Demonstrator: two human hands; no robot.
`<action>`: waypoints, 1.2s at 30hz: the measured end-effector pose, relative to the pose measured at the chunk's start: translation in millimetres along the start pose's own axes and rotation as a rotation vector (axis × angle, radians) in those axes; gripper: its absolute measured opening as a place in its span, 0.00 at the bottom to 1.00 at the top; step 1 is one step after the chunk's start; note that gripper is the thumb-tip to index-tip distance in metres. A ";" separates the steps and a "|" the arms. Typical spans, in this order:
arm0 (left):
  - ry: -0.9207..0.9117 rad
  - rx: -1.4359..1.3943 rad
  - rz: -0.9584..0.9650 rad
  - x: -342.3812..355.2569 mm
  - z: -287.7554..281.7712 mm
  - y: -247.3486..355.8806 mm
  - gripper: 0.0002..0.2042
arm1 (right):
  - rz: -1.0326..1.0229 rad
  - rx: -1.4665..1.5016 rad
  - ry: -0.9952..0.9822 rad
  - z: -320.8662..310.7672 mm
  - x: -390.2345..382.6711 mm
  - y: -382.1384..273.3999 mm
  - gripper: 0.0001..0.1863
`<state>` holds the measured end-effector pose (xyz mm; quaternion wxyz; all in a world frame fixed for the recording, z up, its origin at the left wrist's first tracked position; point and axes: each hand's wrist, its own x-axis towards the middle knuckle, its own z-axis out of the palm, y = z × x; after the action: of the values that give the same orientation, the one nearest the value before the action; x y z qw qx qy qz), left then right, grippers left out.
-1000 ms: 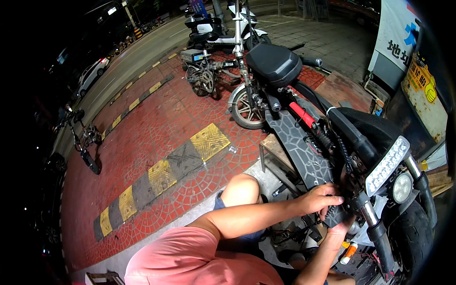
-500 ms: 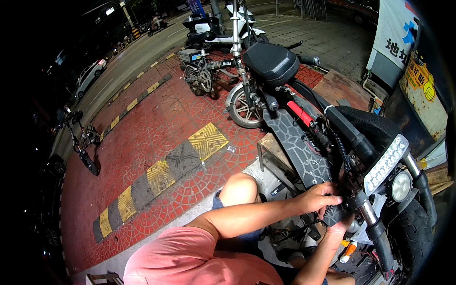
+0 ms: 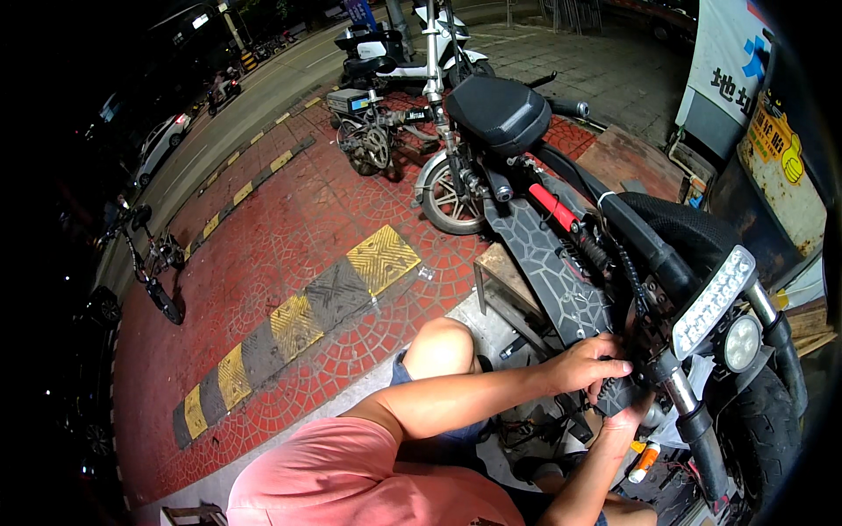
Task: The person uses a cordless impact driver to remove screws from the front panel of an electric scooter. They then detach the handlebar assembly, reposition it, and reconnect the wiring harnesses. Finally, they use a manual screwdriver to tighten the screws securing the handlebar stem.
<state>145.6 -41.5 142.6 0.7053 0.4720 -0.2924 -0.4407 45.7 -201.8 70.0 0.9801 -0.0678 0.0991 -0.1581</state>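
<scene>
An electric scooter with a black padded seat (image 3: 498,114) and a grey crackle-patterned deck (image 3: 551,263) fills the right side. At the front end of the deck, beside the dark stem, my left hand (image 3: 593,364) has its fingers curled together with the thumb pointing toward the stem. Whatever is between those fingers is too small or hidden to make out. Just below it, my right hand (image 3: 626,415) reaches up under the patterned front section, its fingers hidden by the scooter parts. A white headlight panel (image 3: 712,302) and a round lamp (image 3: 742,344) are to the right of both hands.
A small wooden-topped stand (image 3: 509,276) is beside the deck. An orange-and-white bottle (image 3: 644,463) lies near my right forearm, by the front tyre (image 3: 761,443). Loose cables (image 3: 531,431) lie below my left forearm. A yellow-and-black ramp strip (image 3: 294,320) crosses the red paving.
Both hands stay in nearly the same place on the scooter. Far off on the road, a rider has moved to the left and nearer.
</scene>
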 end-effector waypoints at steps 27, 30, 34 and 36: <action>-0.011 0.001 0.002 -0.8 -1.2 -1.5 0.18 | -0.046 0.105 0.185 4.9 -0.1 0.9 0.29; -0.012 -0.012 -0.014 -1.3 -0.6 0.4 0.18 | -0.061 0.101 0.180 10.3 -2.1 4.6 0.29; -0.027 -0.008 -0.008 -0.3 -1.6 -1.7 0.19 | -0.073 0.118 0.154 21.5 -2.2 7.9 0.31; -0.024 -0.011 -0.018 -0.3 -1.2 -1.5 0.19 | -0.080 0.117 0.160 16.1 -1.2 5.9 0.31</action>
<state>146.0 -41.1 140.7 0.7003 0.4653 -0.2942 -0.4545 49.9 -194.2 84.9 0.9642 -0.0015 0.1648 -0.2077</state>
